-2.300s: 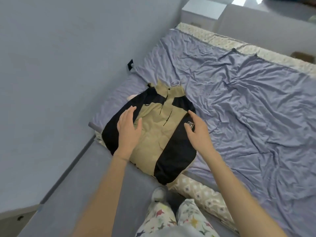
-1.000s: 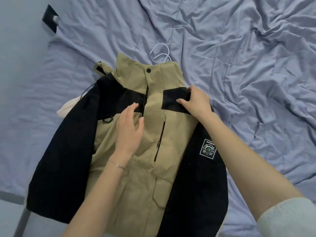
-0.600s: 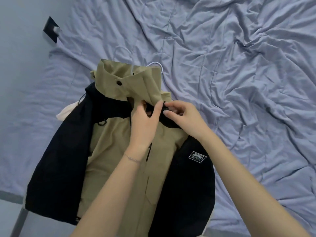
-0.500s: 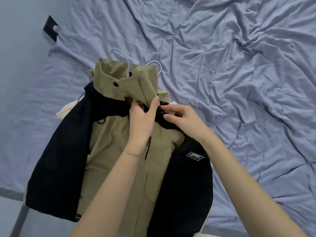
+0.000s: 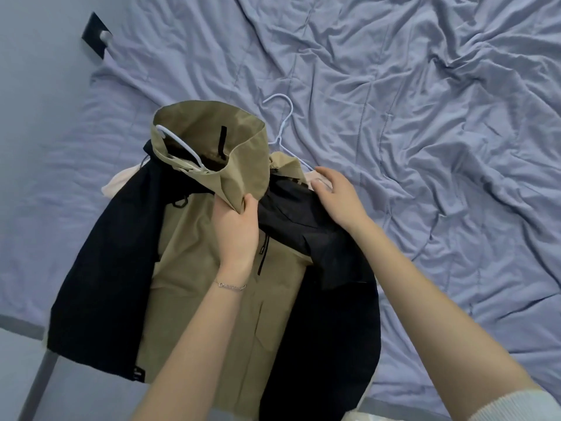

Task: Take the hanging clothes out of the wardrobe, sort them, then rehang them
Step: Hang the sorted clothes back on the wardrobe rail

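A tan and black jacket [image 5: 194, 287] lies on the bed near its left edge. My left hand [image 5: 236, 229] pinches the tan collar and lifts it, so the collar stands open. Inside the collar shows part of a white hanger [image 5: 179, 144]. A second white hanger [image 5: 283, 123] lies on the sheet just past the jacket's right shoulder. My right hand [image 5: 337, 196] rests on the black shoulder panel, fingers reaching to a pale garment [image 5: 315, 179] under the jacket. That pale garment also peeks out at the left [image 5: 117, 185].
The bed is covered with a crumpled lilac sheet [image 5: 425, 147]. A blue-grey wall [image 5: 39, 86] runs along the left, with a dark socket plate [image 5: 95, 34] on it. The bed's front edge [image 5: 18, 325] lies at the lower left.
My left hand has lifted the collar higher and opened it, baring the hanger inside. My right hand moved from the collar to the right shoulder, and a second hanger now shows on the sheet.
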The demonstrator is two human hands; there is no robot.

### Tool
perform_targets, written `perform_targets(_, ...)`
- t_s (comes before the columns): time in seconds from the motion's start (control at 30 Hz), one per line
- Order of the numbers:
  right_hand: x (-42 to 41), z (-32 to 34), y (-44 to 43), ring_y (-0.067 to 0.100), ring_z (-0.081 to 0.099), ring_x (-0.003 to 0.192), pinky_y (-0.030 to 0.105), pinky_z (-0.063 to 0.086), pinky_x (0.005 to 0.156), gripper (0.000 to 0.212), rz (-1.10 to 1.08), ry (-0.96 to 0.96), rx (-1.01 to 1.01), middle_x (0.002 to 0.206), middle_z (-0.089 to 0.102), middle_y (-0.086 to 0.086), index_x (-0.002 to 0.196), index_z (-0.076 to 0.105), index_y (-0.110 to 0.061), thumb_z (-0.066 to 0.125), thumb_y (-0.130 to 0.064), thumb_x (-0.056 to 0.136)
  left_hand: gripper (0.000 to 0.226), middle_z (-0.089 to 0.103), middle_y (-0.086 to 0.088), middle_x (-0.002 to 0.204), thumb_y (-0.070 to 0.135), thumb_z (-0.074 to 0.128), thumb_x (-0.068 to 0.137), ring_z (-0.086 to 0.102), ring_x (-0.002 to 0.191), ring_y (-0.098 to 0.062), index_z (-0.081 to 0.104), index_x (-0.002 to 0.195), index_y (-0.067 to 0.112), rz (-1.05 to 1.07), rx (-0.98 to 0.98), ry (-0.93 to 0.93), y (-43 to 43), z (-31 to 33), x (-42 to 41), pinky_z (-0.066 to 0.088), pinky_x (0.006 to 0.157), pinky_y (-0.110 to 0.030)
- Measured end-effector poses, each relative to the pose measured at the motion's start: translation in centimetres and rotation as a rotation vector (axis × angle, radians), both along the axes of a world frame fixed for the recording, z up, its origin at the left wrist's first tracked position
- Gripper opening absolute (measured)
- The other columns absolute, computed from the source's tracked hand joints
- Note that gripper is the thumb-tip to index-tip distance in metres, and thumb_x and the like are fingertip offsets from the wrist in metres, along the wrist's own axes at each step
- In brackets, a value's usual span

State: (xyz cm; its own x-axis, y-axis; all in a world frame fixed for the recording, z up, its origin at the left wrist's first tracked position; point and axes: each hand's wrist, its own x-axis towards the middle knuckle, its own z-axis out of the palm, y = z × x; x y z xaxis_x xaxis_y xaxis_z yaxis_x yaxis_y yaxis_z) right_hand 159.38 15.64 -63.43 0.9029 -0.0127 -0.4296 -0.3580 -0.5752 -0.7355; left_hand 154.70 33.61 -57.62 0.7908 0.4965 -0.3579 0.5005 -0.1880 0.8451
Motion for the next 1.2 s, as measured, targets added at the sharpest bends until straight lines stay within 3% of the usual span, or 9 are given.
perform_targets(0.07,1.0,-1.4,-0.2,0.021,0.044,0.133,0.018,0.030,0.098,0.049,0.053,0.095,-0.021,0.144,0.049,0.007,0.142,0.045,-0.008,0.047,-0.033,0.100,0.013,0.062,0.014,0.096,0.013,0.055,0.094,0.055,0.082,0.010,0.057,0.106,0.016,-0.015,-0.005,-0.005,0.1,-0.3,-0.4,0.034,0.073,0.005)
perform_targets(0.17,2.1,-2.8,-0.3,0.028,0.047,0.127,0.029,0.032,0.092,0.053,0.104,0.176,-0.036,0.138,0.052,0.014,0.132,0.047,0.000,0.043,-0.041,0.100,0.010,0.061,0.021,0.090,0.016,0.054,0.096,0.054,0.078,0.021,0.057,0.105,0.017,-0.042,0.000,0.027,0.3,-0.9,-0.8,0.036,0.070,0.002)
perform_targets(0.23,2.5,-3.2,-0.2,0.024,0.048,0.116,0.033,0.034,0.092,0.042,0.128,0.207,-0.058,0.123,0.054,0.009,0.118,0.051,-0.008,0.042,-0.044,0.098,0.011,0.064,0.015,0.090,0.020,0.053,0.096,0.059,0.084,0.013,0.056,0.105,0.014,-0.048,-0.011,0.059,0.4,-1.2,-1.0,0.045,0.078,-0.011)
perform_targets(0.33,2.8,-3.3,-0.4,0.023,0.046,0.093,0.042,0.038,0.084,0.036,0.159,0.236,-0.170,0.094,0.049,0.001,0.087,0.041,-0.019,0.041,-0.055,0.095,0.027,0.066,-0.001,0.114,0.020,0.051,0.096,0.062,0.106,-0.015,0.054,0.121,0.010,-0.046,-0.046,0.085,0.5,-0.9,-1.2,0.051,0.095,-0.037)
perform_targets(0.5,1.8,-1.3,0.1,0.020,0.049,0.075,0.035,0.036,0.068,0.043,0.130,0.277,-0.092,0.078,0.053,0.003,0.079,0.051,-0.016,0.042,-0.054,0.094,0.025,0.064,0.000,0.112,0.015,0.049,0.097,0.060,0.107,-0.019,0.054,0.121,0.012,-0.016,-0.090,0.083,1.6,0.6,-2.6,0.049,0.097,-0.033)
perform_targets(0.67,-0.8,2.8,2.4,0.014,0.040,0.066,0.033,0.031,0.063,0.038,0.063,0.078,-0.030,0.068,0.043,0.000,0.071,0.044,-0.015,0.051,-0.042,0.096,0.018,0.057,0.022,0.093,0.010,0.049,0.098,0.056,0.079,0.022,0.053,0.115,0.015,0.046,-0.072,0.045,3.8,3.4,-5.8,0.037,0.067,0.005)
perform_targets(0.83,-5.5,9.3,5.9,0.013,0.040,0.064,0.034,0.031,0.061,0.045,0.121,-0.011,0.018,0.066,0.043,0.003,0.070,0.048,-0.002,0.055,-0.037,0.096,0.020,0.054,0.021,0.091,0.013,0.051,0.098,0.050,0.075,0.026,0.053,0.117,0.015,0.046,-0.024,-0.005,4.5,8.6,-9.1,0.033,0.065,0.006)
perform_targets(1.0,-12.3,16.5,8.3,0.004,0.030,0.050,0.026,0.025,0.053,0.042,0.064,-0.073,0.094,0.055,0.032,-0.007,0.061,0.034,-0.019,0.056,-0.029,0.095,0.020,0.056,0.017,0.093,0.016,0.052,0.098,0.052,0.080,0.022,0.055,0.118,0.013,0.117,0.024,-0.115,5.3,15.1,-15.1,0.036,0.071,0.004)
perform_targets(1.2,-24.5,26.7,10.0,0.004,0.036,0.055,0.019,0.030,0.053,0.037,0.162,-0.109,0.281,0.060,0.038,-0.005,0.065,0.038,-0.018,0.052,-0.023,0.098,0.011,0.058,0.019,0.092,0.018,0.055,0.097,0.054,0.081,0.020,0.053,0.104,0.025,0.350,0.062,-0.257,4.7,24.0,-26.7,0.038,0.071,0.001)
